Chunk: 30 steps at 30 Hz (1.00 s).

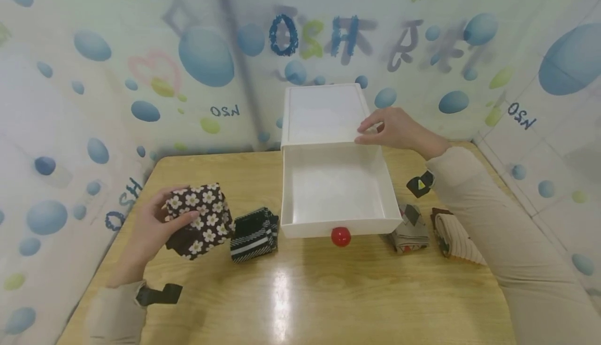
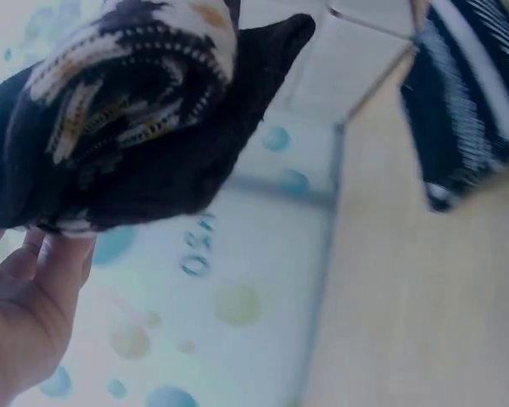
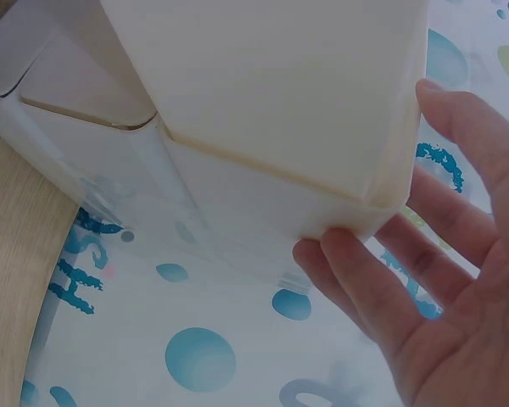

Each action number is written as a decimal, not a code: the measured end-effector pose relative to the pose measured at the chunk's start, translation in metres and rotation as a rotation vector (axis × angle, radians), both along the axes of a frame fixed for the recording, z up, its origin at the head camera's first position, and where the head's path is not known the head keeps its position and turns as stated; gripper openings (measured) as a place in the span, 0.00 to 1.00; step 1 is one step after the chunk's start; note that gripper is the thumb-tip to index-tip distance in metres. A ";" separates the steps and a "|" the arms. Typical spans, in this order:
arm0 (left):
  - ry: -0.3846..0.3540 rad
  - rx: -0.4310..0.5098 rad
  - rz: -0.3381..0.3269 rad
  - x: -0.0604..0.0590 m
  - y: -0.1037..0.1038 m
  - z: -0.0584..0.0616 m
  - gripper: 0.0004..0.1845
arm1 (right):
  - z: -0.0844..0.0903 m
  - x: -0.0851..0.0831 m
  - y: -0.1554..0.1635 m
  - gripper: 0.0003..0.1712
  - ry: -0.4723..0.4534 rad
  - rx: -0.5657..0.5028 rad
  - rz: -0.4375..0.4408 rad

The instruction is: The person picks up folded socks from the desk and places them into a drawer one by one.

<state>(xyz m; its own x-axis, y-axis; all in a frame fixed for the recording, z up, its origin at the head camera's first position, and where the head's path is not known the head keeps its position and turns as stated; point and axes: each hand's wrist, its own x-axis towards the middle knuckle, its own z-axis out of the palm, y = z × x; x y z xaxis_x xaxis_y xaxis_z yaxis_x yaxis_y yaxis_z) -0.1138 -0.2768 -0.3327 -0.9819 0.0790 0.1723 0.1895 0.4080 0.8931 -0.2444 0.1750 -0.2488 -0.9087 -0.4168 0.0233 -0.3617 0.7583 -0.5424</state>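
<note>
My left hand [image 1: 157,219] holds a rolled bundle of dark flowered socks [image 1: 202,217] above the table's left side, thumb across its front. From below, the left wrist view shows the bundle's coiled layers [image 2: 136,110]. A white box [image 1: 324,112] stands at the back centre with its drawer [image 1: 335,188] pulled out and nothing inside. On the drawer front is a round red knob [image 1: 340,236]. My right hand [image 1: 399,128] touches the box's upper right edge, its fingers loosely bent. In the right wrist view its fingertips [image 3: 343,242] rest against the box's side.
Black-and-white patterned folded socks [image 1: 254,234] lie left of the drawer. Grey diamond-patterned folded socks [image 1: 410,230] and a cream ribbed bundle [image 1: 455,235] lie to its right, near my right sleeve. A patterned wall [image 1: 211,120] stands right behind the wooden table [image 1: 328,303].
</note>
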 end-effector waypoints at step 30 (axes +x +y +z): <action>-0.082 -0.011 -0.216 -0.022 0.097 0.120 0.29 | -0.001 0.000 -0.001 0.22 -0.005 0.013 -0.006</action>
